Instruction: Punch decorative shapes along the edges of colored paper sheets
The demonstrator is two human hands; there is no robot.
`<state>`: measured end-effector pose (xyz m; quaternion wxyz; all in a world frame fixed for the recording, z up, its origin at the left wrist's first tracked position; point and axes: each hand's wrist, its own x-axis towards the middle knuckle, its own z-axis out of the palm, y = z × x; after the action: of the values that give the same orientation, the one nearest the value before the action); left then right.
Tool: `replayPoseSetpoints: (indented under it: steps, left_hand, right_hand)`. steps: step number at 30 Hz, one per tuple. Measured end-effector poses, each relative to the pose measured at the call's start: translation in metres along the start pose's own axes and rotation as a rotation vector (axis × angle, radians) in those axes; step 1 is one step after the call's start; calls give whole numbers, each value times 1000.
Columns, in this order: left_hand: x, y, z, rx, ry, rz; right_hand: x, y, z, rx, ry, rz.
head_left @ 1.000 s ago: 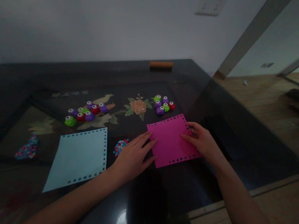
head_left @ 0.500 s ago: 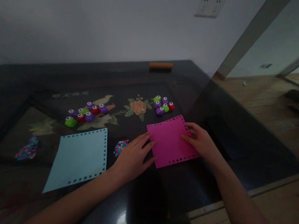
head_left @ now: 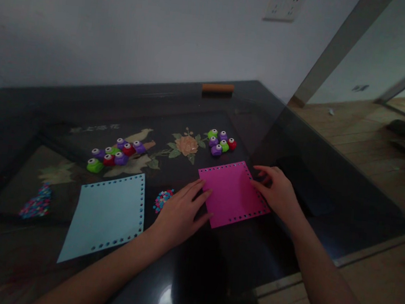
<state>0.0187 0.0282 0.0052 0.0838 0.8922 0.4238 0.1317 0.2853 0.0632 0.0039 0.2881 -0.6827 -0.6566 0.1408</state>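
A square sheet of pink paper (head_left: 225, 195) lies flat on the dark table, with small holes punched along its top, right and bottom edges. My left hand (head_left: 181, 207) rests with fingers spread on its left edge. At the right edge is my right hand (head_left: 276, 188), its thumb at the row of holes and its forefinger held apart from it; the other fingers are curled. A light blue sheet (head_left: 108, 214) with similar holes along three edges lies to the left. Between the sheets, partly behind my left hand, is a small pile of pink, blue and white bits (head_left: 162, 200).
Small green, purple and red pieces with white round tops stand in a left group (head_left: 116, 155) and a right group (head_left: 221, 143). Another pile of coloured bits (head_left: 37, 201) lies far left. A brown cylinder (head_left: 217, 88) lies at the back, near the wall.
My right hand has let go of the pink sheet's right edge and drawn slightly right. The raised top right corner has come down flat. My left hand has stayed in place.
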Motion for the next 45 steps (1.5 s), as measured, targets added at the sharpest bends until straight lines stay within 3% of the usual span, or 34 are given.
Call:
replayPoseSetpoints:
  steps: [8, 45]
  left_hand:
    - [-1, 1, 0, -4, -12, -3]
    - [-1, -4, -4, -25, 49, 25]
  right_hand:
    - [-1, 2, 3, -106, -62, -38]
    - [2, 2, 0, -78, -53, -31]
